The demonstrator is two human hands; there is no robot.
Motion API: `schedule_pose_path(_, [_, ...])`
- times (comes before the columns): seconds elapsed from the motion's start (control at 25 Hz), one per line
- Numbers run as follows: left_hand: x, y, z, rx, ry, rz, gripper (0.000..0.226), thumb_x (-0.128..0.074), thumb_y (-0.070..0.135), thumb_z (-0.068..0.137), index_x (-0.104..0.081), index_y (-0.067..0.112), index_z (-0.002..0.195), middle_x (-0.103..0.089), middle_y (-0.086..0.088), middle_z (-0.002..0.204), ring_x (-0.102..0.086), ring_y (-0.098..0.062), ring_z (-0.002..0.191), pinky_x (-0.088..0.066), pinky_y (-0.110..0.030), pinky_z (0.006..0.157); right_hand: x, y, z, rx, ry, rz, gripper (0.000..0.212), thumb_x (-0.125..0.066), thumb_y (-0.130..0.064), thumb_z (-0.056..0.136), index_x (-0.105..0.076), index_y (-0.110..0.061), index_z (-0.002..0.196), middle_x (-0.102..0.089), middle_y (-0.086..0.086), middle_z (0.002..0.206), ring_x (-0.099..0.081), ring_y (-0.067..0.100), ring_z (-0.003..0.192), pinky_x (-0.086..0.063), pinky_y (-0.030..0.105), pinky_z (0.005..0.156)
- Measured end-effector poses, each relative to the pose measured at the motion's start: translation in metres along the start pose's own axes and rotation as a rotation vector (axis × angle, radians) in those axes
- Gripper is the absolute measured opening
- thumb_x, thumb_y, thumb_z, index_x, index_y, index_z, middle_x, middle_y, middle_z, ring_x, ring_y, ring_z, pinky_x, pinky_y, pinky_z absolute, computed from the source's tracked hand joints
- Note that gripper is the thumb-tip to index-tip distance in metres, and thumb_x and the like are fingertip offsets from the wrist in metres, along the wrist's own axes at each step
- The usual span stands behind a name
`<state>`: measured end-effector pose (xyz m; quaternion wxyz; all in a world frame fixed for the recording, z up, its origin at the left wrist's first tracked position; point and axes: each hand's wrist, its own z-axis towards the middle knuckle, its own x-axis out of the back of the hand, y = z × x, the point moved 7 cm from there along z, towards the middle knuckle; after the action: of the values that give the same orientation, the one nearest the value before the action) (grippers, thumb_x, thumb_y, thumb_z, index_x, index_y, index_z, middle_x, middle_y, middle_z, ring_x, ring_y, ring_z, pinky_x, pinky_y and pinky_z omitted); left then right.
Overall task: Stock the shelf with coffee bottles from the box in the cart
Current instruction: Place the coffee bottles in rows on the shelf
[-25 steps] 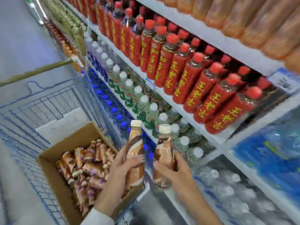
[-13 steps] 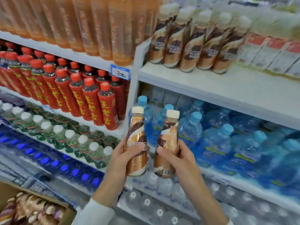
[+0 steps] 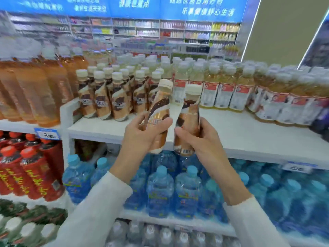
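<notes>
A white shelf [image 3: 240, 132] carries a block of stocked coffee bottles [image 3: 105, 104] at its left end, with bare board beside them. The left hand [image 3: 140, 136] grips a tilted coffee bottle [image 3: 160, 111] and the right hand [image 3: 203, 139] grips a second bottle [image 3: 189, 114], close together before the shelf edge. Each should likely land upright, base first, beside the block.

The white shelf board [image 3: 231, 132] lies bare along its front, just beyond the left hand [image 3: 142, 134] and right hand [image 3: 203, 139], each gripping a brown-and-cream plastic coffee bottle [image 3: 159, 111]. Behind, standing coffee bottle rows [image 3: 106, 102] and a white upright divider [image 3: 64, 114] block the left; yellow-drink bottles with red-and-white labels [image 3: 222, 93] block the right.
</notes>
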<state>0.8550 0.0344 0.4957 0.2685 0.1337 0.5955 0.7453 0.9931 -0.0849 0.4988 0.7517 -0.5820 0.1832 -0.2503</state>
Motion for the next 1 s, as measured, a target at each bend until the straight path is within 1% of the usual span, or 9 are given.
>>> schedule_pose_path(0.08, [-0.014, 0.007, 0.026, -0.065, -0.034, 0.045, 0.039, -0.092, 0.044, 0.066, -0.076, 0.031, 0.099, -0.08, 0.003, 0.096, -0.076, -0.016, 0.089, -0.06, -0.025, 0.075, 0.009, 0.0, 0.028, 0.034, 0.047, -0.03, 0.035, -0.084, -0.033, 0.08, -0.065, -0.031, 0.109, -0.075, -0.012, 0.096, -0.072, 0.005, 0.088, -0.057, 0.017, 0.071])
schedule_pose_path(0.2, [-0.023, 0.0, 0.056, -0.119, -0.07, 0.096, 0.042, -0.092, 0.032, 0.07, -0.074, 0.023, 0.107, -0.079, 0.006, 0.099, -0.075, -0.011, 0.092, -0.057, -0.019, 0.076, 0.015, 0.018, 0.061, -0.008, 0.064, -0.014, 0.04, -0.085, -0.026, 0.081, -0.062, -0.024, 0.114, -0.075, -0.008, 0.098, -0.072, 0.006, 0.09, -0.055, 0.021, 0.073])
schedule_pose_path(0.36, [-0.018, -0.025, 0.076, -0.119, -0.099, 0.099, 0.049, -0.092, 0.038, 0.065, -0.074, 0.025, 0.108, -0.079, 0.007, 0.103, -0.074, -0.009, 0.096, -0.056, -0.017, 0.076, 0.019, 0.04, 0.079, -0.033, 0.048, -0.025, 0.046, -0.083, -0.023, 0.082, -0.06, -0.025, 0.121, -0.074, -0.007, 0.109, -0.071, 0.004, 0.097, -0.054, 0.023, 0.08])
schedule_pose_path(0.52, [-0.012, -0.041, 0.083, -0.093, -0.108, 0.074, 0.061, -0.091, 0.041, 0.059, -0.071, 0.023, 0.113, -0.078, 0.005, 0.108, -0.073, -0.013, 0.101, -0.057, -0.026, 0.084, 0.022, 0.044, 0.079, -0.012, 0.046, -0.086, 0.054, -0.083, -0.027, 0.082, -0.057, -0.027, 0.128, -0.072, -0.012, 0.111, -0.069, 0.0, 0.099, -0.055, 0.018, 0.08])
schedule_pose_path(0.64, [-0.01, -0.048, 0.078, -0.093, -0.118, 0.154, 0.081, -0.092, 0.047, 0.056, -0.062, 0.026, 0.128, -0.074, 0.011, 0.117, -0.067, -0.004, 0.111, -0.055, -0.023, 0.092, 0.027, 0.045, 0.069, -0.022, 0.152, -0.292, 0.079, -0.089, -0.037, 0.072, -0.047, -0.025, 0.139, -0.058, -0.009, 0.127, -0.062, 0.003, 0.109, -0.055, 0.023, 0.087])
schedule_pose_path(0.72, [-0.007, -0.049, 0.072, -0.11, -0.07, 0.281, 0.084, -0.094, 0.055, 0.051, -0.057, 0.039, 0.124, -0.068, 0.019, 0.118, -0.063, 0.006, 0.109, -0.052, -0.014, 0.09, 0.029, 0.042, 0.062, 0.016, 0.27, -0.478, 0.088, -0.09, -0.046, 0.064, -0.046, -0.024, 0.137, -0.051, -0.005, 0.127, -0.057, 0.009, 0.111, -0.052, 0.029, 0.092])
schedule_pose_path(0.76, [-0.006, -0.049, 0.07, -0.111, -0.036, 0.334, 0.08, -0.094, 0.057, 0.05, -0.053, 0.044, 0.118, -0.066, 0.02, 0.116, -0.063, 0.007, 0.106, -0.053, -0.013, 0.087, 0.028, 0.04, 0.06, 0.034, 0.304, -0.533, 0.087, -0.09, -0.047, 0.063, -0.047, -0.023, 0.134, -0.052, -0.004, 0.124, -0.057, 0.01, 0.109, -0.051, 0.029, 0.092])
schedule_pose_path(0.84, [-0.003, -0.05, 0.069, -0.099, -0.002, 0.371, 0.076, -0.096, 0.052, 0.052, -0.05, 0.043, 0.112, -0.065, 0.019, 0.112, -0.066, 0.002, 0.102, -0.055, -0.02, 0.088, 0.026, 0.041, 0.059, 0.039, 0.301, -0.534, 0.078, -0.089, -0.041, 0.067, -0.049, -0.024, 0.131, -0.058, -0.006, 0.12, -0.059, 0.01, 0.106, -0.052, 0.03, 0.093])
schedule_pose_path(1.0, [0.003, -0.05, 0.076, -0.076, -0.055, 0.342, 0.065, -0.098, 0.036, 0.059, -0.055, 0.041, 0.107, -0.069, 0.018, 0.112, -0.067, 0.0, 0.104, -0.054, -0.027, 0.094, 0.022, 0.049, 0.066, -0.032, 0.086, -0.395, 0.059, -0.077, -0.013, 0.079, -0.049, -0.034, 0.127, -0.066, -0.019, 0.115, -0.062, 0.001, 0.109, -0.051, 0.039, 0.104])
